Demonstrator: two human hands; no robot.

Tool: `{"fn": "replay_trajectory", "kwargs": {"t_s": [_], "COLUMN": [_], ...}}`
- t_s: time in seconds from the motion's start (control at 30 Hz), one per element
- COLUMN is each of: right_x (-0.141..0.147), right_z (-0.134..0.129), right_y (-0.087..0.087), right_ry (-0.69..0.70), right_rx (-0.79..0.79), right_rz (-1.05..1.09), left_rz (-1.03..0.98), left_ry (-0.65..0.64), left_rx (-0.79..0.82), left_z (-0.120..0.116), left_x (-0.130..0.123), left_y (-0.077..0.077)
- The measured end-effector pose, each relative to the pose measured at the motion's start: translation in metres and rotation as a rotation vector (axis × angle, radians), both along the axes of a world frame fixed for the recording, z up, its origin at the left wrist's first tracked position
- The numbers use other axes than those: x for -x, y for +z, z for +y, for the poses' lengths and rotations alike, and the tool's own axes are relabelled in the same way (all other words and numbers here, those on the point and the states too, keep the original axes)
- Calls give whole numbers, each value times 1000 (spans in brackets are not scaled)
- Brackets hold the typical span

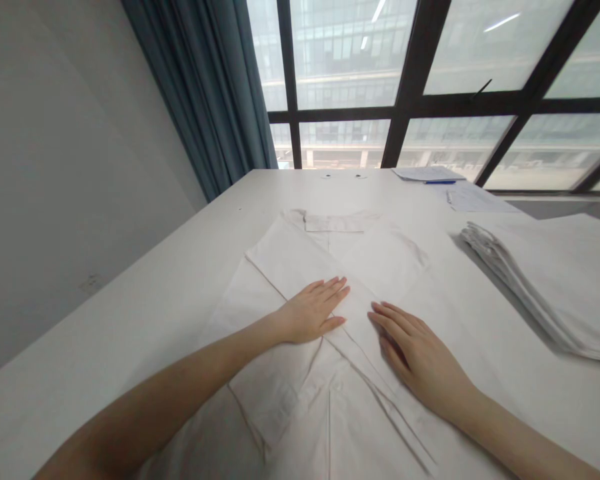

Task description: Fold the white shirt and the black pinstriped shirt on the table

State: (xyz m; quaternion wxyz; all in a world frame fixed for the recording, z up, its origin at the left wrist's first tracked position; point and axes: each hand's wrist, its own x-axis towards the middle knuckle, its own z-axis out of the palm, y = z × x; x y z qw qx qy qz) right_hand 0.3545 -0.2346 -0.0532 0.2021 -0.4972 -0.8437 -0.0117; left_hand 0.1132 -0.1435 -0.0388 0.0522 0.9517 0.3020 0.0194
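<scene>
A white garment (275, 273) lies spread on the white table, with folded-over panels crossing at its middle and a band at its far end. My left hand (313, 312) rests flat on the crossing panels, fingers stretched toward the right and thumb apart. Just right of it, my right hand (413, 347) lies on the cloth with its fingers loosely bent, pointing to the left hand. Nothing shows in either hand. The garment's near end runs out of the bottom of the view, partly covered by my left forearm.
A stack of folded white cloth (555, 280) lies at the right side of the table (180, 280). Papers (427, 174) and a blue pen (440, 182) are at the far right edge. Behind are windows (345, 60) and a blue curtain (210, 80); a grey wall (70, 147) stands left.
</scene>
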Motion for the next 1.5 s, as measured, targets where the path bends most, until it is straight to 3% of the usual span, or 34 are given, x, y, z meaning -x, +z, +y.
{"fn": "replay_trajectory", "kwargs": {"t_s": [0.17, 0.7, 1.07, 1.17, 1.37, 1.43, 1.5], "right_x": [0, -1, -2, -1, 0, 0, -1], "right_z": [1, 1, 1, 2, 2, 2, 2], "right_y": [-2, 0, -2, -1, -1, -1, -1], "right_ry": [-12, 1, 6, 1, 6, 7, 5], "right_rx": [-1, 23, 19, 10, 5, -1, -3], "right_rz": [-33, 30, 2, 12, 26, 31, 44], "left_rz": [20, 82, 92, 87, 60, 63, 68], "left_ry": [40, 387, 627, 544, 105, 53, 83], "left_rx": [-7, -8, -74, -33, 108, 104, 99], "left_z": [15, 80, 93, 80, 40, 41, 54], "left_x": [10, 71, 89, 75, 22, 13, 13], "left_y": [-3, -13, -13, -6, 4, 4, 2]}}
